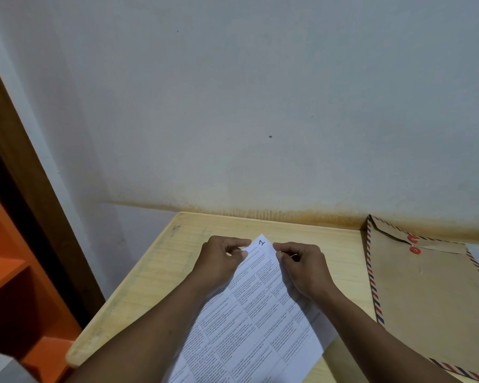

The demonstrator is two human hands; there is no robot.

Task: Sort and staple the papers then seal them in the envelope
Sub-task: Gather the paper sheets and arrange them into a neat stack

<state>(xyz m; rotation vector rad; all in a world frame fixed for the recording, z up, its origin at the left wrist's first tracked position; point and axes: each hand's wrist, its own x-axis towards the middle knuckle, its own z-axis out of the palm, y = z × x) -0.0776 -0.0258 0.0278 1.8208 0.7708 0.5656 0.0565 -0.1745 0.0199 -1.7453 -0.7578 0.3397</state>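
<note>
Papers (249, 313) are laid on a pale wooden table (155, 272) set against a stained grey wall (260, 106), their far corner pinched by the left hand (219, 261) and the right hand (304, 268). A brown envelope (426, 299) is placed to their right; orange shelving (17, 272) is seen at the left.

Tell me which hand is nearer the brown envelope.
Right. The right hand pinches the papers at their top corner, on the envelope side, apart from it; the left hand pinches the corner's other side, farther off.

Papers (255, 313) on table (155, 272); envelope (426, 294) right.
</note>
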